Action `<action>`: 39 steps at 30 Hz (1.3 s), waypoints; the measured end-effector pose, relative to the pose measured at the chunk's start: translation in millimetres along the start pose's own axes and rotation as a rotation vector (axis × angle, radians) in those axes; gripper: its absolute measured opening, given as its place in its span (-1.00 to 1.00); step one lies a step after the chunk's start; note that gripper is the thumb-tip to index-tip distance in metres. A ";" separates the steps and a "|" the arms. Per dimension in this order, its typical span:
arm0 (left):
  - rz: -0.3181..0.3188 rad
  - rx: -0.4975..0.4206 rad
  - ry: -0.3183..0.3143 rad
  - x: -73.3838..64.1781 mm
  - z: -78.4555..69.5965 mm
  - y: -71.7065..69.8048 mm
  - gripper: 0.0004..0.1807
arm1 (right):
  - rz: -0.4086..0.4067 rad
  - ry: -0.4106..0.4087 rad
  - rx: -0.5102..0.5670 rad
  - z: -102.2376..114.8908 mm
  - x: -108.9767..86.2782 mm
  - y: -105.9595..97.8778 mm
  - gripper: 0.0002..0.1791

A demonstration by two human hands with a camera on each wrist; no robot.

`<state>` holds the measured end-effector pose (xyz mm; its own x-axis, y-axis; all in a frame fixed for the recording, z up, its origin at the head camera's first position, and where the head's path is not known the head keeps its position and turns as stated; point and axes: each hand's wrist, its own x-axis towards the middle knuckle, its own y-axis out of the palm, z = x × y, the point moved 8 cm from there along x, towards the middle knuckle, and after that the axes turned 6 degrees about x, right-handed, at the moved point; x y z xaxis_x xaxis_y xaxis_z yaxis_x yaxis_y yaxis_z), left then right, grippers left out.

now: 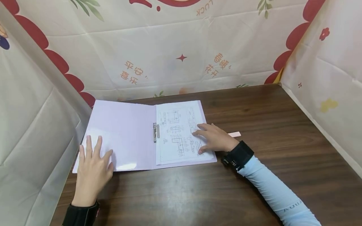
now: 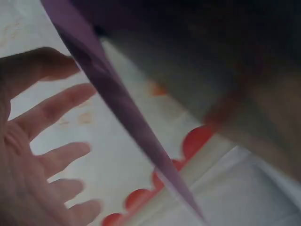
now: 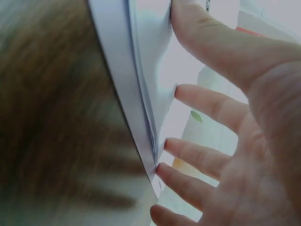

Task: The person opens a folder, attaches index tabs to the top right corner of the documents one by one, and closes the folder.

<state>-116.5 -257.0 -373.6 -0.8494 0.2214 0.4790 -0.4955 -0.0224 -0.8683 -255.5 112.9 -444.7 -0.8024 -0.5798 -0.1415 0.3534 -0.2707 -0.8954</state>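
Resting fingers (image 1: 89, 149) pretty much spread, right hand (image 1: 216, 138) on some printed drawings (image 1: 176, 141), left hand (image 1: 93, 169) on the lilac folder (image 1: 124, 131).

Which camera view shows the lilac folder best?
The head view: from above, it shows the folder lying open nearly in full, metal clip included. The left wrist view has only a slanted strip near the left hand; the right wrist view, a narrow margin beside the paper and right hand.

The right hand (image 1: 217, 138) covers part of the sheet (image 1: 178, 131) (lettering (image 1: 192, 121) too small to read).
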 end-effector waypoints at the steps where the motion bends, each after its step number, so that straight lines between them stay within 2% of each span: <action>1: 0.045 -0.015 -0.016 -2.3 3.7 8.5 -0.56 | 0.000 0.000 0.000 -0.1 -0.1 0.4 -0.09; 4: 0.160 -0.053 -0.066 -8.2 10.4 28.3 -0.54 | 0.003 -0.007 -0.001 -0.6 -0.2 1.6 -0.09; 7: 0.247 -0.075 -0.113 -10.4 11.0 38.5 -0.56 | 0.004 -0.016 -0.012 -1.0 0.1 1.3 -0.09; 10: 0.282 -0.074 -0.120 -4.7 5.4 38.3 -0.56 | 0.012 -0.019 -0.014 -0.4 -0.5 1.4 -0.09; 14: 0.277 -0.062 -0.063 16.2 -14.4 28.1 -0.54 | 0.015 -0.020 -0.011 -0.1 -2.3 2.5 -0.11; 18: 0.286 -0.067 0.001 46.8 -46.3 21.2 -0.51 | -0.019 -0.039 0.006 -0.2 -3.5 -2.4 -0.16; 21: 0.297 -0.080 0.064 68.7 -75.9 19.7 -0.50 | -0.080 -0.032 0.034 -5.4 -8.6 -18.1 -0.25; 24: 0.305 -0.081 0.150 85.6 -109.4 17.8 -0.48 | -0.154 0.043 0.057 -23.5 -20.1 -41.1 -0.46; 26: 0.304 -0.075 0.214 94.3 -132.0 15.9 -0.47 | -0.176 0.138 0.065 -42.1 -30.2 -54.1 -0.57; 29: 0.303 -0.087 0.302 105.2 -163.5 13.1 -0.46 | -0.146 0.269 0.085 -70.2 -44.1 -63.6 -0.59; 31: 0.307 -0.102 0.344 111.6 -181.5 13.3 -0.46 | -0.114 0.324 0.099 -84.6 -49.5 -63.9 -0.53; 34: 0.325 -0.138 0.396 119.4 -206.7 18.2 -0.49 | -0.080 0.349 0.130 -95.7 -51.5 -59.7 -0.48; 39: 0.421 -0.183 0.511 127.8 -252.9 37.4 -0.50 | -0.073 0.361 0.170 -103.9 -49.2 -53.4 -0.48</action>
<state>-197.7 17.1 -377.4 -0.7483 0.6633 0.0140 -0.0653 -0.0526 -0.9965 -284.8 235.7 -433.8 -0.9349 -0.2556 -0.2464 0.3396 -0.4415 -0.8305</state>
